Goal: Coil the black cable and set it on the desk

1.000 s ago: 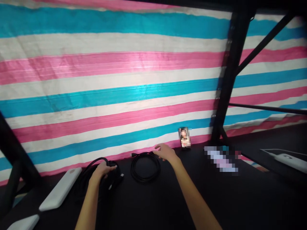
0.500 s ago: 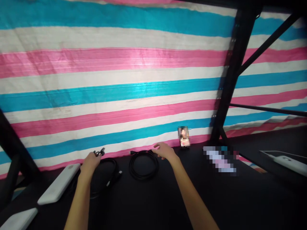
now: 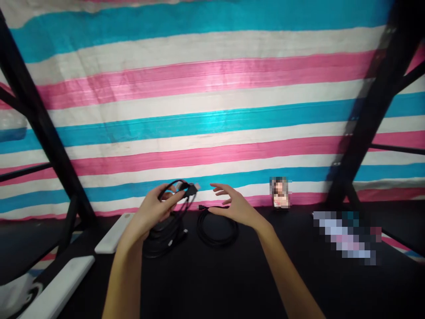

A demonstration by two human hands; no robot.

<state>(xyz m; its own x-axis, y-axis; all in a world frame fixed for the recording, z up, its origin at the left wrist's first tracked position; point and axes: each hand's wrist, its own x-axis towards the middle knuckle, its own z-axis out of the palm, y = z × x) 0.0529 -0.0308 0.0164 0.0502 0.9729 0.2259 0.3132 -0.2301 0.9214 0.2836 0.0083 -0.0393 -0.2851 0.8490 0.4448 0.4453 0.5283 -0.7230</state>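
Observation:
My left hand [image 3: 157, 207] is closed on a black cable [image 3: 179, 190], lifting its plug end above a loose heap of the same cable [image 3: 162, 237] on the black table. To the right lies a second black cable wound into a neat coil [image 3: 217, 227]. My right hand [image 3: 234, 204] hovers over that coil's far edge, fingers spread and holding nothing.
Two white flat devices [image 3: 114, 233] [image 3: 56, 292] lie at the left on the black table [image 3: 226, 283]. A small phone [image 3: 280, 193] stands against the striped pink, blue and white tarp behind. Black frame posts [image 3: 40, 124] [image 3: 375, 110] rise at both sides.
My left hand has raised the cable end higher and toward the middle. My right hand lifted slightly off the coil. The view has swung left.

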